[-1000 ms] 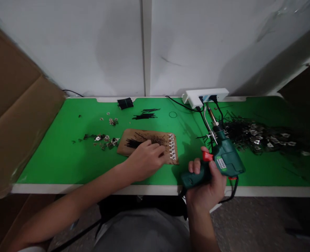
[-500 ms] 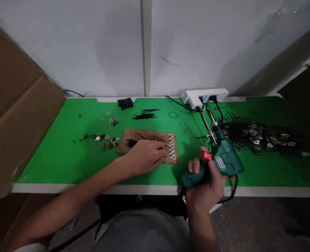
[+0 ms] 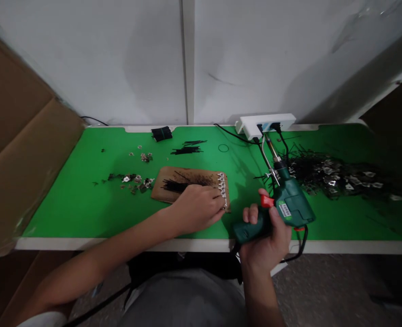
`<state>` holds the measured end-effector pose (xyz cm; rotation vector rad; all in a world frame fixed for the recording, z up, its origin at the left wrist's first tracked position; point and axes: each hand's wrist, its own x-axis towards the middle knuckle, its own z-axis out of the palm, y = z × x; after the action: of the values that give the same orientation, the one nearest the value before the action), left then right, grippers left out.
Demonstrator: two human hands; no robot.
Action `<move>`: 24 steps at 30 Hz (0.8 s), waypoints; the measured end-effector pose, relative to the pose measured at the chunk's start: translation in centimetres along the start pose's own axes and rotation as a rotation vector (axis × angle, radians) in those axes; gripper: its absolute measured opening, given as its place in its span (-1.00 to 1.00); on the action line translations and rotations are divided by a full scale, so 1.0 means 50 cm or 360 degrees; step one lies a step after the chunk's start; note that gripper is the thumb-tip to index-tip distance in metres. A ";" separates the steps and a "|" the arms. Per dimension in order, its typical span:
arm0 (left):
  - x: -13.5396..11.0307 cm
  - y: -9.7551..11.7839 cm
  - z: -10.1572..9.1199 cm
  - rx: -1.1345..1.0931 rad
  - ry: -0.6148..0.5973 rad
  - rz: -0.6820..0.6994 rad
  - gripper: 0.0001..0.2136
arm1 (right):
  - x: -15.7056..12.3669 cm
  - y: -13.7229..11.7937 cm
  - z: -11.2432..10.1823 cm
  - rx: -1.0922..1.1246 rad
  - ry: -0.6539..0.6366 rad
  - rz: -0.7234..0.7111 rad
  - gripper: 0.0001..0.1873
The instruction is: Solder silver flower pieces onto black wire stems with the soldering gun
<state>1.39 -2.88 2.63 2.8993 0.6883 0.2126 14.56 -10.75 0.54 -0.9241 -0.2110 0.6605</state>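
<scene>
My right hand is wrapped round the grip of a green soldering gun with a red trigger; its metal tip points away towards the power strip. My left hand is closed over the right part of a brown board. Its fingertips reach the near end of a row of small silver metal tabs along the board's right edge. What the fingertips pinch, if anything, is hidden. Short black wires lie on the board, partly behind this hand.
Loose metal tabs are scattered to the left. Bundled black wires and loose wires lie behind the board. A power strip stands against the wall. At right spreads a pile of wires with tabs. Cardboard borders the left.
My left hand has slid right and slightly towards me, from the middle of the board to the near end of the tab row. My right hand holds the soldering gun almost still.
</scene>
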 end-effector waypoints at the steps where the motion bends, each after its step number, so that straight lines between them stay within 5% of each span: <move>1: 0.001 0.001 0.002 0.0005 0.0014 -0.0003 -0.84 | 0.000 -0.001 0.001 0.0001 -0.0001 0.0003 -0.85; 24: 0.007 0.004 0.022 0.0034 0.0096 -0.0014 -0.85 | -0.002 -0.002 0.002 -0.0023 -0.0021 -0.0008 -0.83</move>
<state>1.98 -3.00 1.63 2.9201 0.7167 0.2946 14.49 -10.79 0.70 -0.9332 -0.2303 0.6612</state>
